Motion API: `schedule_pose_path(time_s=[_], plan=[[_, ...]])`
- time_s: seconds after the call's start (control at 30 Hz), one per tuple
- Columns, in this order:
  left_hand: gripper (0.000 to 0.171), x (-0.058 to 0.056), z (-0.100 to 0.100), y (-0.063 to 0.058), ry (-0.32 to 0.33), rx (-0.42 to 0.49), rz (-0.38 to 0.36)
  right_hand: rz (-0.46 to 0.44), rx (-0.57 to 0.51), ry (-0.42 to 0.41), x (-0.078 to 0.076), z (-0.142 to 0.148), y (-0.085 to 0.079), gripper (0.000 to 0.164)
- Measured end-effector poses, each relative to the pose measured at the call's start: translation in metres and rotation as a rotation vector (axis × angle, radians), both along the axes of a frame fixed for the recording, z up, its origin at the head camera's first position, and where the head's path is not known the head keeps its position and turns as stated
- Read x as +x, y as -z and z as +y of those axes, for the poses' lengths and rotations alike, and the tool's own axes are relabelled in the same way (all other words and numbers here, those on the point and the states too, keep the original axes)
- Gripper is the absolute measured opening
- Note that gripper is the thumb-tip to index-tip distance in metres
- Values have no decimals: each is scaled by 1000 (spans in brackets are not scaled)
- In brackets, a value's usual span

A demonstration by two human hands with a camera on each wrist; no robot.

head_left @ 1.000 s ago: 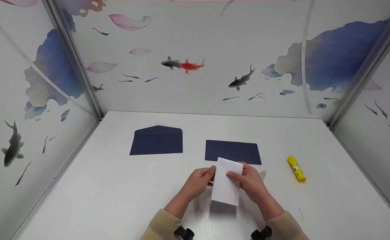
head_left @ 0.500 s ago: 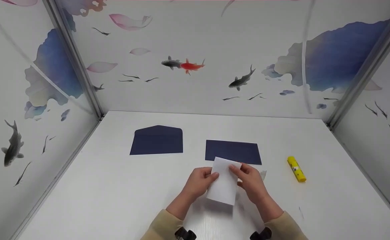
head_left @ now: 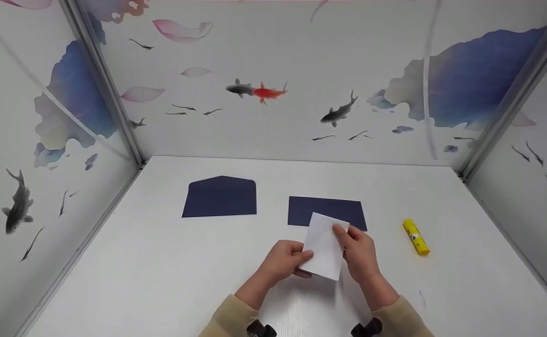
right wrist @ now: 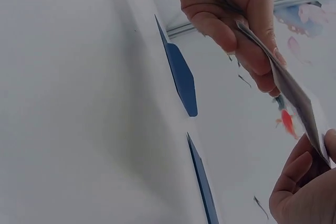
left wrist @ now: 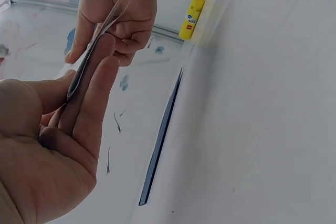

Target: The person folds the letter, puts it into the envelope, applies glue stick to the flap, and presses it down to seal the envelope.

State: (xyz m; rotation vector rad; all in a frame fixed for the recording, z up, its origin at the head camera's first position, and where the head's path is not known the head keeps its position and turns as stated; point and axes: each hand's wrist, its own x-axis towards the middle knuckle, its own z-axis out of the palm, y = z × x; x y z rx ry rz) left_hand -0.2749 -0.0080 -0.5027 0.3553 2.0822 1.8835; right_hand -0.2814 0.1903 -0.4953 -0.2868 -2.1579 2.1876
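Observation:
A folded white sheet of paper is held up above the table in both hands, tilted in the head view. My left hand pinches its lower left edge, thumb on the front and fingers behind. At the upper right corner, my right hand pinches it the same way. Edge-on in the left wrist view, the paper shows more than one layer, parted at the far end. Behind it lies a dark blue envelope, partly covered by the paper and right hand in the head view.
Another dark blue envelope, its flap raised towards the back, lies at the left on the white table. A yellow glue stick lies to the right. White panels with painted fish enclose the table's back and sides.
The paper first shifted slightly left, then right and up towards the envelope. My left thumb has come onto the paper's front, now near its lower left edge; my right grip has moved to the upper corner.

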Motion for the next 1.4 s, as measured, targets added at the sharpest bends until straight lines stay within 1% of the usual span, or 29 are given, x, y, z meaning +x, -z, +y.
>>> schedule_pose_path(time_s=[0.1,0.23,0.37,0.47,0.57,0.67,0.73,0.83,0.9,0.93,0.97,1.0,1.07,1.13,1.2,1.23,1.3,1.4], plan=[[24,0,0,1,-48,33,-3,-8,-12,-11,1,-5,3,43],[25,0,0,2,-114,56,1,-21,-6,-21,4,-11,5,39],[23,0,1,2,-135,66,6,-29,35,-17,5,-13,5,36],[23,0,2,3,-128,55,8,-22,78,5,4,-11,5,34],[25,0,2,3,-117,22,9,-10,106,22,3,-10,6,32],[29,-2,1,3,-94,-24,9,7,124,28,2,-9,7,30],[29,-3,-1,1,-63,-50,4,15,129,26,0,-8,8,29],[26,-5,-7,-2,-7,-97,-2,19,126,28,-3,-6,10,28],[23,-8,-15,-4,19,-126,-3,10,125,39,-4,-5,12,28],[23,-11,-19,-5,19,-144,1,4,122,49,-5,-3,12,28],[23,-15,-25,-5,3,-165,10,-1,121,59,-7,-2,13,28],[23,-20,-32,-5,-29,-192,27,-9,120,67,-8,-1,13,29],[24,-33,-47,-3,-133,-283,88,-23,113,77,-9,1,13,29],[27,-49,-64,-2,-257,-419,151,-30,106,75,-11,3,13,30],[32,-65,-80,-3,-365,-574,188,-34,104,64,-12,4,13,31],[34,-73,-88,-4,-393,-650,197,-34,104,59,-12,4,14,31],[40,-87,-104,-7,-407,-771,191,-34,105,50,-13,5,14,30],[46,-101,-127,-12,-373,-905,175,-38,97,31,-13,4,15,27]])
